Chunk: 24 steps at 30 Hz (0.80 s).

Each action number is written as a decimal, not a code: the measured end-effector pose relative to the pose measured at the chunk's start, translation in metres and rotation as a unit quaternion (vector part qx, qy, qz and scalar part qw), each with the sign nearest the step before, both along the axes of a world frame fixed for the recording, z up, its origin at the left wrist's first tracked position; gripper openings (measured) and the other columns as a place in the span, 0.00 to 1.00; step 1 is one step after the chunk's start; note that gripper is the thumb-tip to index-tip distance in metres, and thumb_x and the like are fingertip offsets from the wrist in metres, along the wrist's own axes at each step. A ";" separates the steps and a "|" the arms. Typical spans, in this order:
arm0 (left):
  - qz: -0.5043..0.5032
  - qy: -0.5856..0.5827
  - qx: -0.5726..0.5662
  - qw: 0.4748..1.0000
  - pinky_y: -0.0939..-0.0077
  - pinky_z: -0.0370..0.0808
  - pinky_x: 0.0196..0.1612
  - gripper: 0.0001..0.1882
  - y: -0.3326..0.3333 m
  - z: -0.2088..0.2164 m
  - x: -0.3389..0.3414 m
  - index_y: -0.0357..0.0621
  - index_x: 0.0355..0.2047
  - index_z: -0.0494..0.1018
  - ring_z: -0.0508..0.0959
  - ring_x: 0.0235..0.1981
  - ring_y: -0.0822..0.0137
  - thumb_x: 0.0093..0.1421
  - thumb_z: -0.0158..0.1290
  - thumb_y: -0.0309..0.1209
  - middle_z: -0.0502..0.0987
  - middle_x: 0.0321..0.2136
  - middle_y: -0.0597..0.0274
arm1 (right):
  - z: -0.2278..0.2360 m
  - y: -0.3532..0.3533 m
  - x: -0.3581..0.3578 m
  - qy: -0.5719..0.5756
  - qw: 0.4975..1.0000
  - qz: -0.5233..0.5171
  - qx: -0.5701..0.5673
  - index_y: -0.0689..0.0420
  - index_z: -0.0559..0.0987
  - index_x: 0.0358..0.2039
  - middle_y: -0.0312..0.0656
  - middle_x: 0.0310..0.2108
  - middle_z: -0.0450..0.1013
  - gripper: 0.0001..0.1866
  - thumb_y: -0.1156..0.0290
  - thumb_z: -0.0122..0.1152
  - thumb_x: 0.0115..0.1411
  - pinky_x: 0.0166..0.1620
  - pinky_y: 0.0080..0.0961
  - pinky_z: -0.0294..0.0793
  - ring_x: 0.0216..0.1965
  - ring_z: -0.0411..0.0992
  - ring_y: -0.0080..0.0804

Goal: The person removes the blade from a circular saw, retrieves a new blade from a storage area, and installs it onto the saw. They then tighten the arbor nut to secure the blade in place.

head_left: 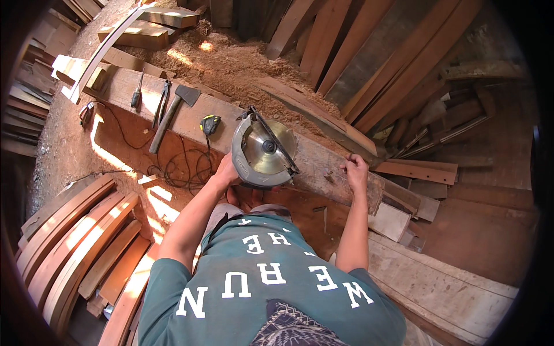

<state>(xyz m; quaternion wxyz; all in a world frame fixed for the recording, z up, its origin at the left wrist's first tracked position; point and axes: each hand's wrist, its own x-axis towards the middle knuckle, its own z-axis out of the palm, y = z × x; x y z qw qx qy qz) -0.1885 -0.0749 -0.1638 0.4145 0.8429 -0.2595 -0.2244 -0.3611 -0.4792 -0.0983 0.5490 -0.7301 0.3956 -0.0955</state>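
Observation:
My left hand (227,172) grips a circular saw (245,155) by its far side, most of the fingers hidden behind the saw. The saw is tipped so its round blade (271,151) and base plate edge face up, over a long wooden plank bench (323,158). My right hand (356,172) is closed in a pinch above the plank's right end; what it holds, if anything, is too small to make out. Small bits (328,173) lie on the plank beside it. Left of the saw rest a tape measure (210,124), a hammer (173,118), pincers (162,104) and a screwdriver (137,92).
A black cable (190,167) lies coiled below the bench. Curved wooden pieces (75,248) are stacked at lower left. Sawdust (231,69) heaps beyond the bench, and tall boards (398,63) lean at the back right. A thin curved strip (104,52) crosses the bench's left end.

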 end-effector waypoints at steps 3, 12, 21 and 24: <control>-0.001 0.023 0.000 1.000 0.52 0.78 0.53 0.30 -0.005 0.001 0.005 0.36 0.49 0.80 0.81 0.52 0.38 0.52 0.69 0.44 0.83 0.47 0.37 | 0.060 0.049 0.031 -0.024 0.991 0.131 0.001 0.64 0.80 0.47 0.38 0.38 0.79 0.09 0.78 0.55 0.70 0.43 0.24 0.78 0.40 0.81 0.26; 0.013 0.024 0.005 1.000 0.49 0.80 0.49 0.24 -0.007 0.015 0.006 0.38 0.44 0.82 0.83 0.47 0.38 0.51 0.67 0.40 0.85 0.41 0.38 | 0.119 0.144 0.089 0.009 0.922 0.330 -0.202 0.61 0.78 0.49 0.52 0.41 0.80 0.11 0.75 0.55 0.69 0.47 0.41 0.78 0.41 0.80 0.51; 0.024 -0.004 0.008 1.000 0.49 0.80 0.48 0.24 -0.008 0.012 0.005 0.39 0.43 0.82 0.83 0.46 0.37 0.48 0.69 0.38 0.85 0.41 0.39 | 0.115 0.162 0.103 -0.087 0.852 0.360 -0.370 0.59 0.83 0.37 0.48 0.37 0.77 0.04 0.74 0.65 0.63 0.48 0.42 0.74 0.42 0.74 0.52; 0.016 -0.003 0.022 1.000 0.49 0.80 0.48 0.25 -0.008 0.015 0.005 0.39 0.44 0.82 0.83 0.46 0.37 0.46 0.70 0.37 0.84 0.40 0.39 | 0.109 0.164 0.107 -0.089 0.847 0.386 -0.355 0.60 0.84 0.38 0.47 0.37 0.77 0.05 0.76 0.66 0.62 0.46 0.41 0.75 0.41 0.74 0.51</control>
